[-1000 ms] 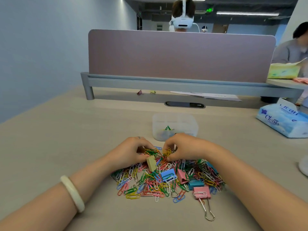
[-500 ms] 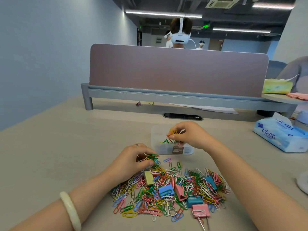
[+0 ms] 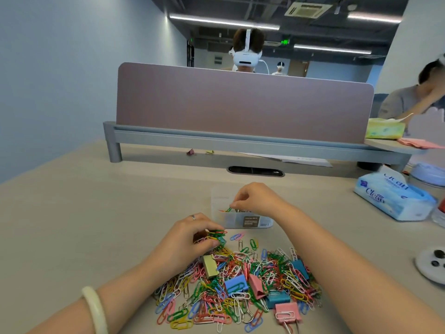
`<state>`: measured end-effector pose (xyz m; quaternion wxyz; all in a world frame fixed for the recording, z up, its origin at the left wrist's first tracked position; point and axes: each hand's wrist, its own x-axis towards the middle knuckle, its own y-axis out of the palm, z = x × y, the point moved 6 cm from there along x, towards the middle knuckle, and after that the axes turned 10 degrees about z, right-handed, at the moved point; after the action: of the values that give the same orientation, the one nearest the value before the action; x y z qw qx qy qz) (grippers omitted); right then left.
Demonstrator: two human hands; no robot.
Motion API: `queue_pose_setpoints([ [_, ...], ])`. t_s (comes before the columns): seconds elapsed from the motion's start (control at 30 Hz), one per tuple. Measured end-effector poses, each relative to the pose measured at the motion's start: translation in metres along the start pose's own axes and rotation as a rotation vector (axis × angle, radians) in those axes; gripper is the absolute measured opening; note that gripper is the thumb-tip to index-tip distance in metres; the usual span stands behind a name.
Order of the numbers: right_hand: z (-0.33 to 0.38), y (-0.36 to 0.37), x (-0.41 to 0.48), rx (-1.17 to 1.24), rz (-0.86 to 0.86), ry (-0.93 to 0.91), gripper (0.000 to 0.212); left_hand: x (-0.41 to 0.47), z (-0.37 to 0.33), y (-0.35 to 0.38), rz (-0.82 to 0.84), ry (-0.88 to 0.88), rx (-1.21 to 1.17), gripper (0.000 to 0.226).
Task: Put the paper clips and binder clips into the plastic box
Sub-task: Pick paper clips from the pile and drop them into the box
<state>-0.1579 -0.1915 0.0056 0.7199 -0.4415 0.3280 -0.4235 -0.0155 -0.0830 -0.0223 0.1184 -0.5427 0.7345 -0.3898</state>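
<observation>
Paper clips (image 3: 216,307) and binder clips (image 3: 236,284): heaped on bench (image 3: 96,213), lower centre. Some pinched in right hand (image 3: 255,198) over plastic box (image 3: 228,220), mid-frame; more gripped in left hand (image 3: 190,239). Next, presumably: release into box, then left load.

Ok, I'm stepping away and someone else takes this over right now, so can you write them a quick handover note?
Left hand: grips a bunch of paper clips at the far left edge of the pile.
Right hand: pinches a few clips over the plastic box, not yet released.
Done: only a few clips seem to be in the box so far.
Left: drop both handfuls in, then clear the pile on the table, which holds most of the paper clips and several binder clips.
</observation>
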Motion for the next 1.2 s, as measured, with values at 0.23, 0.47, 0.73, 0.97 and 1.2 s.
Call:
queue_pose_setpoints([
  [0.23, -0.002, 0.003, 0.006, 0.002, -0.02, 0.12, 0.028, 0.012, -0.007, -0.005, -0.034, 0.015, -0.059, 0.027],
  [0.47, -0.018, -0.008, -0.007, 0.029, -0.084, 0.134, 0.017, 0.054, -0.024, -0.037, -0.157, 0.068, -0.083, 0.026],
  [0.73, -0.02, -0.002, -0.035, 0.075, -0.129, -0.011, 0.019, 0.109, -0.005, -0.015, -0.101, -0.031, 0.034, 0.022],
  [0.97, -0.022, 0.009, -0.053, 0.037, -0.202, -0.053, 0.02, 0.108, -0.007, -0.005, 0.211, 0.005, 0.544, 0.018],
  [1.2, -0.013, 0.005, -0.069, -0.001, -0.206, -0.1, 0.021, 0.101, -0.016, -0.001, 0.432, 0.003, 0.644, 0.019],
])
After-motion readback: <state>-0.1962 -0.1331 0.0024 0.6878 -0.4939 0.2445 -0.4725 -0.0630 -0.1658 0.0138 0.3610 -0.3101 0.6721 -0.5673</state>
